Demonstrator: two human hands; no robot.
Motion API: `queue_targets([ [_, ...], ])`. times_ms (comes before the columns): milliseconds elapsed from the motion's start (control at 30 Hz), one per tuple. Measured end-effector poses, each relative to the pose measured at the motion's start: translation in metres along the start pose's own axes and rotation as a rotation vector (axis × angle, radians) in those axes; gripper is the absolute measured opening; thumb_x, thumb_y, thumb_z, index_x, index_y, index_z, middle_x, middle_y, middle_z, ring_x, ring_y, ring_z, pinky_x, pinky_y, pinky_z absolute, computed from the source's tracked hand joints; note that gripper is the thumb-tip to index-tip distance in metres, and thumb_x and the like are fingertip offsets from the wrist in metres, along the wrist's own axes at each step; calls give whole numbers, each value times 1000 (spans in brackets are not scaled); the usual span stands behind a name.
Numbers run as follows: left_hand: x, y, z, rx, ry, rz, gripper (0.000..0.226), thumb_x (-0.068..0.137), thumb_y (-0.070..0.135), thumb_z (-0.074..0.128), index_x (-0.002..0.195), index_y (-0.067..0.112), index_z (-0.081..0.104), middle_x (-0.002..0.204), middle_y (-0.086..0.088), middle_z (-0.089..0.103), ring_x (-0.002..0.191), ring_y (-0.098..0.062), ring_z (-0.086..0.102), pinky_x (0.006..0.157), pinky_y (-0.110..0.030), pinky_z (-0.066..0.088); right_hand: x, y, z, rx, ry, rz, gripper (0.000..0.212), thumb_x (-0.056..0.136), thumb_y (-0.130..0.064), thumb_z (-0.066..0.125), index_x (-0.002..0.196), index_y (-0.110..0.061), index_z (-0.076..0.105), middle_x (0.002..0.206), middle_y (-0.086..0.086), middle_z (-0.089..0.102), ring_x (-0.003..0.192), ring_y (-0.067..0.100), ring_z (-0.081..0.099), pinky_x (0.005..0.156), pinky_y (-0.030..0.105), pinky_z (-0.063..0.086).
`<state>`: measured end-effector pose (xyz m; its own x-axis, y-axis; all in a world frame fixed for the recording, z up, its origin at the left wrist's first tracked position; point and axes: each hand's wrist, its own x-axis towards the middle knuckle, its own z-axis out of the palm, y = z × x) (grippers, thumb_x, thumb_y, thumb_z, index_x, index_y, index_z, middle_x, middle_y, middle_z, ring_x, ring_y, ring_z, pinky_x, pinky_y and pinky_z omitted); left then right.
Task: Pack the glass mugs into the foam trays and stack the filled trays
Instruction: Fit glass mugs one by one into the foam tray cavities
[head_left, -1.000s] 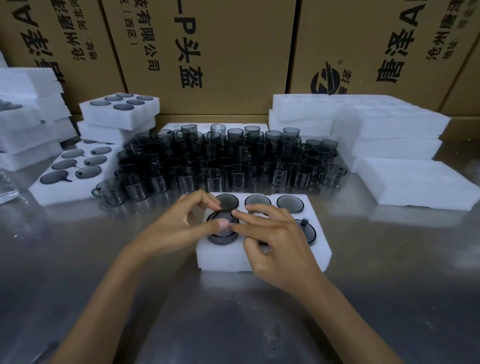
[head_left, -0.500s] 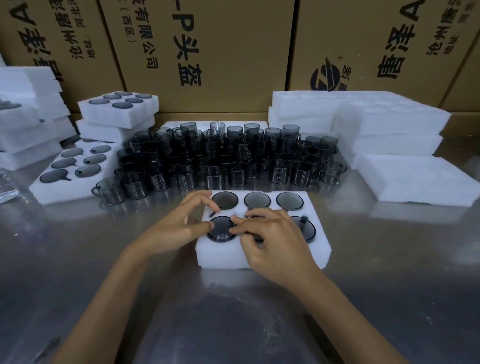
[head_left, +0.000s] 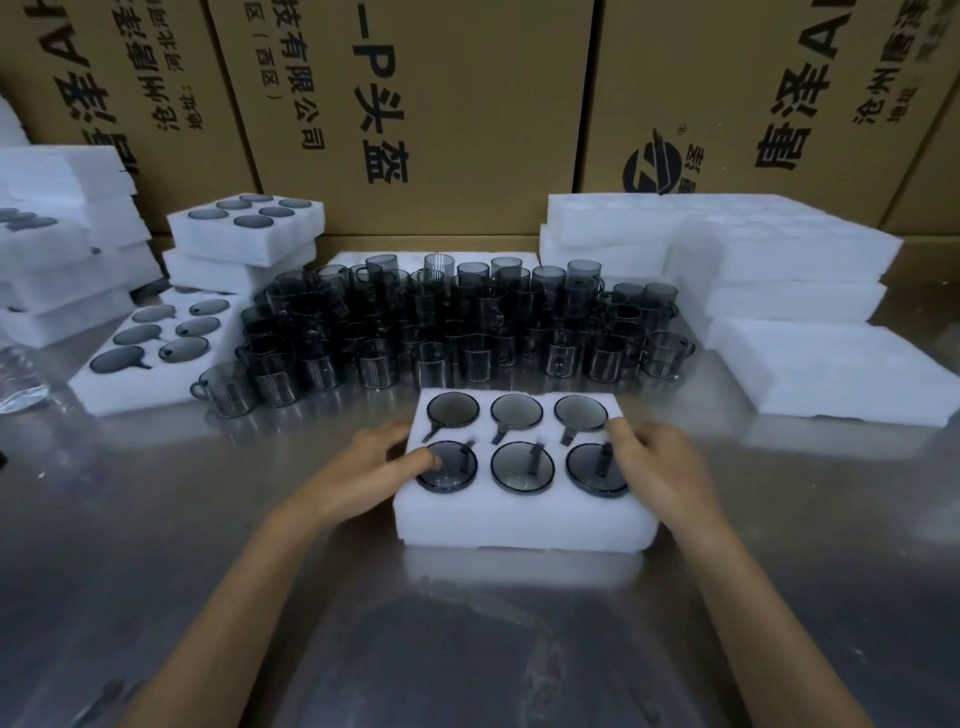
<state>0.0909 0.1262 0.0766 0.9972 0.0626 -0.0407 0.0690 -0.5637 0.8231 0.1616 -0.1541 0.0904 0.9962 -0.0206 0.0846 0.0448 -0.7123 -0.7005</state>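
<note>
A white foam tray (head_left: 519, 514) lies on the metal table in front of me with a dark glass mug in each of its several round pockets, such as the front middle mug (head_left: 522, 466). My left hand (head_left: 374, 462) grips the tray's left side, its thumb on top beside the front left mug (head_left: 448, 466). On the opposite side my right hand (head_left: 657, 462) grips the tray, thumb by the front right mug (head_left: 595, 467). Behind the tray stands a dense crowd of loose mugs (head_left: 441, 322).
A filled tray (head_left: 130, 384) lies at the left, with a stack of filled trays (head_left: 244, 244) behind it and more foam stacks (head_left: 62, 270) at the far left. Empty foam trays (head_left: 831, 364) and a stack of them (head_left: 779, 260) sit at the right. Cardboard boxes (head_left: 467, 104) wall the back.
Both hands left the front left mug, now seated in its pocket, and moved apart to the tray's two sides. The view has shifted closer to the tray.
</note>
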Motion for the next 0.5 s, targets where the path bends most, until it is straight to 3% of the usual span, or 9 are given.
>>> queue_targets([
  [67, -3, 3, 2, -59, 22, 11, 32, 68, 61, 55, 99, 65, 61, 100, 31, 68, 92, 5, 65, 78, -24, 48, 2, 1, -1, 274, -104, 65, 39, 92, -45, 53, 80, -9, 61, 71, 0, 59, 66, 19, 56, 60, 31, 39],
  [100, -4, 5, 4, -117, 31, 23, 35, 70, 60, 56, 104, 67, 58, 103, 33, 67, 94, 7, 65, 78, -22, 47, 2, 1, -2, 374, -124, 84, 32, 90, -48, 57, 90, -17, 64, 78, -6, 65, 66, 12, 61, 58, 28, 42],
  [167, -4, 8, 9, -293, 43, 75, 51, 76, 50, 61, 122, 67, 49, 119, 32, 63, 109, 5, 62, 87, -26, 48, 1, 1, -1, 590, -175, 74, 16, 88, -48, 63, 101, -39, 63, 94, -13, 71, 77, 1, 69, 67, 28, 51],
  [200, -3, 8, 10, -389, 55, 103, 58, 78, 44, 63, 129, 64, 45, 126, 29, 61, 115, 1, 61, 92, -30, 49, 3, -1, 1, 694, -197, 40, 18, 90, -43, 64, 107, -42, 62, 101, -14, 73, 88, 2, 70, 74, 30, 54],
  [267, -2, 10, 10, -536, 116, 126, 63, 80, 36, 64, 135, 59, 44, 132, 21, 61, 118, -7, 62, 93, -37, 51, 8, -9, -1, 861, -218, 0, 26, 96, -27, 59, 121, -32, 61, 99, -11, 75, 103, 18, 69, 74, 26, 56],
  [333, -3, 12, 7, -649, 231, 100, 55, 80, 33, 65, 130, 53, 53, 127, 12, 66, 111, -13, 67, 85, -37, 55, 8, -21, -4, 1026, -297, 34, 33, 100, -19, 50, 132, -23, 57, 102, -4, 76, 103, 27, 69, 68, 29, 60],
  [400, -1, 16, 3, -733, 357, 84, 45, 83, 25, 64, 124, 43, 62, 118, 7, 71, 100, -13, 71, 73, -29, 56, 0, -27, -3, 1131, -400, 85, 40, 99, -28, 51, 139, -29, 52, 119, 3, 71, 101, 30, 70, 68, 41, 62],
  [500, -1, 18, 1, -808, 469, 122, 42, 89, 14, 61, 125, 36, 62, 111, 7, 73, 92, -9, 71, 64, -23, 55, -13, -33, 6, 1115, -416, 146, 54, 86, -38, 63, 135, -17, 55, 125, 20, 65, 87, 30, 65, 53, 36, 56],
])
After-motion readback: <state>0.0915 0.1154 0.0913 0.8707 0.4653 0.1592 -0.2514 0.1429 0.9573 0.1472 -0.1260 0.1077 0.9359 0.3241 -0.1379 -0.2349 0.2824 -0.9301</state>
